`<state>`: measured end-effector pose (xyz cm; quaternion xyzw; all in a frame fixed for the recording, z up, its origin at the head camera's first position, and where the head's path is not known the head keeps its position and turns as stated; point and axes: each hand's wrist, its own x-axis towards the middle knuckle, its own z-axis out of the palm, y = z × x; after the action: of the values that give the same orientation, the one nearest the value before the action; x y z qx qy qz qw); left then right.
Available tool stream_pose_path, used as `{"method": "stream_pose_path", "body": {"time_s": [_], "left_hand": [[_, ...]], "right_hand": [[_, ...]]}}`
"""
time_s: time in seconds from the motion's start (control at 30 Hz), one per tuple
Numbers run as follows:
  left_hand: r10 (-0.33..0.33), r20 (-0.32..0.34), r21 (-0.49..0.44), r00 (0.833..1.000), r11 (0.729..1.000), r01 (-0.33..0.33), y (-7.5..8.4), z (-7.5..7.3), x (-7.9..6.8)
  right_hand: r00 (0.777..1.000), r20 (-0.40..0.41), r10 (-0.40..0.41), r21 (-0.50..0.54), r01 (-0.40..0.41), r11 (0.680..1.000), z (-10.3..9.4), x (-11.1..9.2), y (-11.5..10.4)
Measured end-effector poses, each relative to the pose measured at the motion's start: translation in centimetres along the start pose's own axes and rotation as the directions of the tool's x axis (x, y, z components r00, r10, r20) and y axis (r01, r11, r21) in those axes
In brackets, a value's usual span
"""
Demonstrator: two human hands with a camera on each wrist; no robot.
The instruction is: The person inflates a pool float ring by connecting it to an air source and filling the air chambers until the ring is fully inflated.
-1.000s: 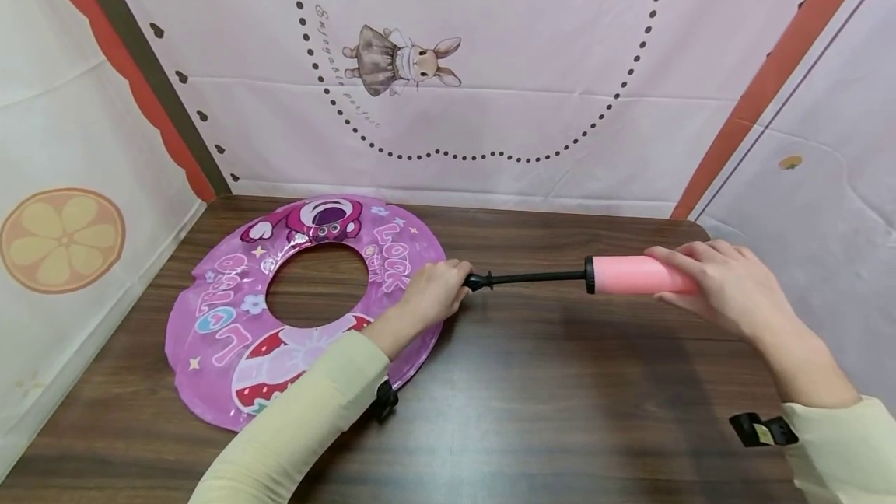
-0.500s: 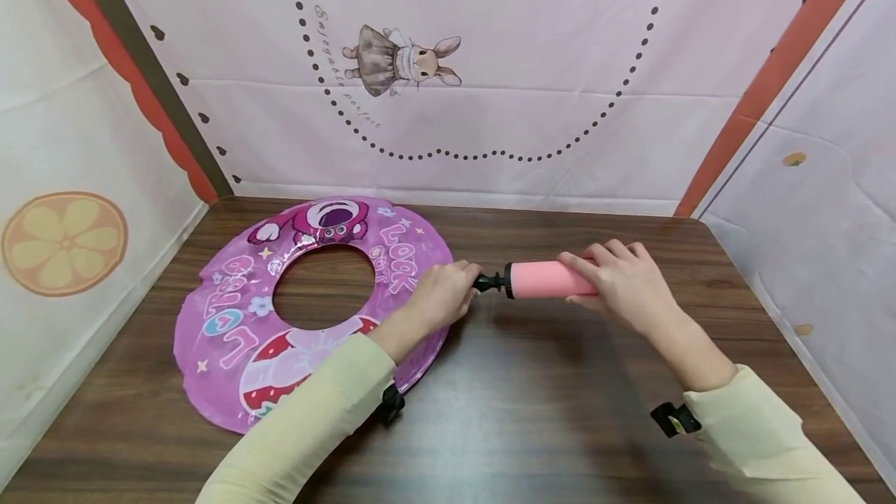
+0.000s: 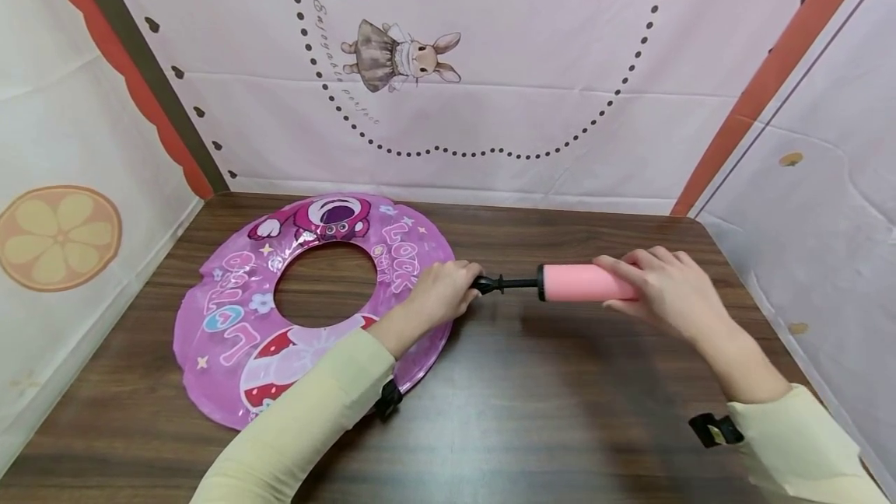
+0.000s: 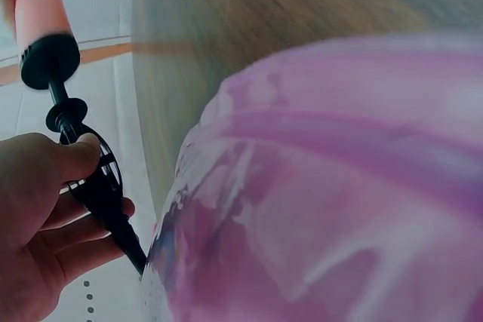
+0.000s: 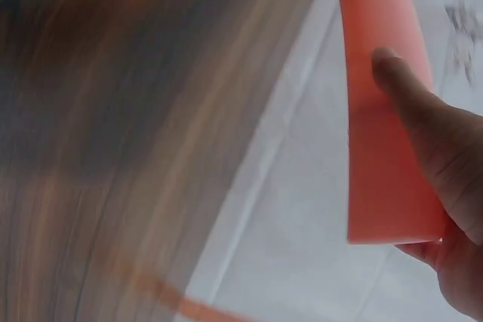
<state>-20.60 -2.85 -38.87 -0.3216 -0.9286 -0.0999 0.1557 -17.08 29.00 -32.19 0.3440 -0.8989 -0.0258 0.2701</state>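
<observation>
Left hand [image 3: 442, 290]: fingers [image 4: 79, 235] and thumb clamped on the black end [image 4: 102, 195] of the pump [image 3: 584, 283], at the swim ring's [image 3: 420, 239] three o'clock.
Right hand [image 3: 672, 290]: thumb and fingers wrapped round the pump's pink barrel; in the right wrist view the fingers behind it are mostly hidden.
Pump: lies level at four o'clock from the middle of the head view, held between both hands; black rod [image 3: 521, 284] shows for a short length beside the barrel.
Pump tip: meets the ring's edge in the left wrist view; I cannot tell how far it goes in.
Swim ring: purple, flat on the brown wood-grain surface [image 3: 525, 418], at eight o'clock.
Ring lettering: "LOOK" between two and three o'clock of its hole, a smaller word below unclear; the large word near nine o'clock cannot be read surely.
Backdrop [image 3: 518, 37]: "Enjoyable" in slanted script at eleven o'clock, beside a printed rabbit [image 3: 402, 57].
</observation>
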Motion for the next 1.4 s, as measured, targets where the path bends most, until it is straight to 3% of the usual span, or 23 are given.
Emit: {"method": "stream_pose_path", "body": {"time_s": [0.13, 0.23, 0.47, 0.6, 0.8, 1.0, 1.2, 1.4], "left_hand": [[-0.016, 0.005, 0.013, 1.000, 1.000, 0.016, -0.1, 0.1, 0.2], [-0.027, -0.006, 0.023, 1.000, 0.999, 0.027, -0.1, 0.2, 0.1], [0.011, -0.064, -0.003, 0.998, 1.000, -0.011, 0.2, 0.3, 0.1], [0.008, -0.083, -0.007, 0.997, 1.000, -0.009, 0.4, 0.4, 0.0], [-0.013, -0.051, -0.038, 0.999, 0.999, 0.011, 0.2, 0.4, 0.2], [-0.034, 0.002, -0.060, 0.999, 0.998, 0.034, 0.0, 0.1, 0.2], [0.002, -0.025, -0.067, 1.000, 0.998, -0.004, -0.2, 0.4, 0.2], [-0.032, -0.015, -0.053, 0.999, 0.998, 0.031, -0.1, 0.3, 0.3]], "right_hand": [[0.997, 0.033, 0.065, 0.010, -0.065, 0.998, -1.7, -1.7, 2.1], [0.996, 0.038, 0.080, 0.005, -0.081, 0.997, -2.0, -2.0, 2.6], [1.000, -0.005, -0.026, -0.057, 0.026, 0.998, 0.3, 1.2, -1.3], [0.999, -0.012, -0.036, -0.095, 0.035, 0.995, 1.1, 2.7, -3.1], [1.000, 0.016, -0.018, -0.089, 0.019, 0.996, 1.8, 3.2, -3.9], [1.000, -0.002, -0.018, -0.052, 0.018, 0.998, 1.3, 1.7, -2.3], [1.000, 0.017, 0.023, -0.014, -0.023, 1.000, -0.7, -0.6, 0.7], [0.997, 0.031, 0.076, -0.012, -0.075, 0.997, -2.4, -1.9, 2.4]]}}
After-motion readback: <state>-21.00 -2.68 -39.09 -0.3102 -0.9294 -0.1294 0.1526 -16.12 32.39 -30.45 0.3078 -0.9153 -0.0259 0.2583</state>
